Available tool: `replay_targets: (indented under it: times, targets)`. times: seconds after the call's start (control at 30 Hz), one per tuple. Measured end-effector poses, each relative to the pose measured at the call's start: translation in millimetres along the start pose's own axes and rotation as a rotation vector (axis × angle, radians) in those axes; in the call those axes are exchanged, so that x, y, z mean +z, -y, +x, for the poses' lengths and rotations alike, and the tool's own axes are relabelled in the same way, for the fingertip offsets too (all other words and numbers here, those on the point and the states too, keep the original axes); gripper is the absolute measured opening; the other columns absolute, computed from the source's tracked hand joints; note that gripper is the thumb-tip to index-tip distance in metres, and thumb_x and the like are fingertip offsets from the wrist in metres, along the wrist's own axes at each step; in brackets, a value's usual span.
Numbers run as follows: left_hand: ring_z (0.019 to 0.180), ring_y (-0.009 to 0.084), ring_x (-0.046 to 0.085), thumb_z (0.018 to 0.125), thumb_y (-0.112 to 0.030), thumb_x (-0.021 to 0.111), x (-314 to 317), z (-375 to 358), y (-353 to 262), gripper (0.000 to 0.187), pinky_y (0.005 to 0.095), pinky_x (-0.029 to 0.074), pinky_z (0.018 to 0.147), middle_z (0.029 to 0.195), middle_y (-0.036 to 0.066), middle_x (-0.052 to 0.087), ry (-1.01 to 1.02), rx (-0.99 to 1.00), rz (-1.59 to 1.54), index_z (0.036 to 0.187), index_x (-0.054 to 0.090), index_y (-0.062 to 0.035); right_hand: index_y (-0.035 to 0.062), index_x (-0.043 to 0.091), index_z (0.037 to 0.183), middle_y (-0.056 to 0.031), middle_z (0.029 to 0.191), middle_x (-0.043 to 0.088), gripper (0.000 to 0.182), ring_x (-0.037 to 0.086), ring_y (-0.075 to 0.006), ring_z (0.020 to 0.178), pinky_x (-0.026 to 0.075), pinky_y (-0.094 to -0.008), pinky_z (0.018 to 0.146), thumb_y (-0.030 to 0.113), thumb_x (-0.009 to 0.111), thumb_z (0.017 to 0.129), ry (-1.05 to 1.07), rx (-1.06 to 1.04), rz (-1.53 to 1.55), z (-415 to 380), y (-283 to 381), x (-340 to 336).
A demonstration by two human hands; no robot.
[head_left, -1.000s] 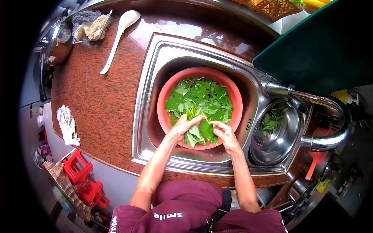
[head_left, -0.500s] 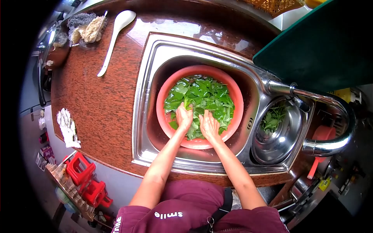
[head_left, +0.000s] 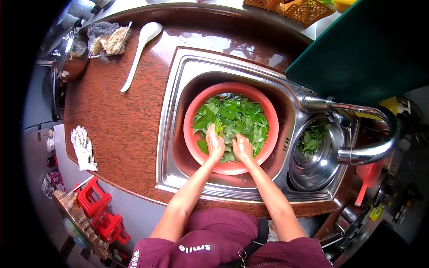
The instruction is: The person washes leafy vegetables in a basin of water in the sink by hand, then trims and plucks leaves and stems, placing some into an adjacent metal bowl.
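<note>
A red plastic basin (head_left: 275,120) sits in the steel sink (head_left: 178,102), filled with water and loose leafy greens (head_left: 234,114). My left hand (head_left: 215,144) is at the basin's near left, fingers closed around some greens whose thin stems poke up beside the fingertips. A short gap to the right, my right hand (head_left: 242,148) dips into the leaves with its fingers bent around some of them. Leaves and water partly hide its fingertips.
Right of the basin, a steel bowl (head_left: 317,172) holds more greens under the curved faucet (head_left: 366,154). A white ladle (head_left: 136,60) and a white cloth (head_left: 83,148) lie on the brown counter (head_left: 120,120). A dark green board (head_left: 357,53) leans at the upper right.
Both hands have shifted slightly within the leaves, the left turning more upright, the right's fingers bending more. The leaves have stirred. My view has shifted a little.
</note>
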State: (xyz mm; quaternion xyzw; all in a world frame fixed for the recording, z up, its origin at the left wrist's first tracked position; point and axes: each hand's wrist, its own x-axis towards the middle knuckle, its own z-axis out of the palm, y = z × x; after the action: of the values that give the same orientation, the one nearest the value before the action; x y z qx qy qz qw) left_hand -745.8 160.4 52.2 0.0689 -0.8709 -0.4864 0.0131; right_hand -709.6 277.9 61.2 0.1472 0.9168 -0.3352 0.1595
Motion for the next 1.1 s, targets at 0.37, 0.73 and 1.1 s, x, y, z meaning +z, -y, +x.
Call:
replay_targets:
  times: [0.37,0.73,1.1]
  targets:
    - [0.07,0.0254,0.048,0.068,0.008,0.051,-47,-20,-93,0.017,0.0326,0.039,0.059,0.078,0.012,0.045,0.066,0.317,-0.154,0.083,0.049,0.0011,0.0058,0.027,0.134,-0.0172,0.104,0.038,0.087,0.046,-0.033,0.098,0.041,-0.0388,0.087,0.008,0.069,0.059,0.04,-0.277,0.359,-59,74,-94]
    - [0.108,0.0342,0.039,0.067,-0.023,0.068,-82,-34,-126,0.044,0.0405,0.032,0.093,0.112,0.017,0.041,0.361,0.345,-0.391,0.102,0.052,-0.0007,0.0037,0.05,0.106,-0.0136,0.106,0.044,0.05,0.048,-0.031,0.1,0.042,-0.0383,0.085,0.015,0.07,0.062,0.092,-0.421,0.469,-76,86,-106]
    - [0.131,0.0353,0.017,0.058,-0.04,0.074,-119,-20,-147,0.11,0.0448,0.016,0.106,0.14,0.02,0.022,0.73,0.434,-0.406,0.14,0.009,-0.0059,-0.0002,0.055,0.095,-0.0136,0.097,0.049,0.04,0.052,-0.0297,0.095,0.043,-0.0356,0.081,0.013,0.068,0.058,-0.168,-0.457,0.69,-78,70,-77]
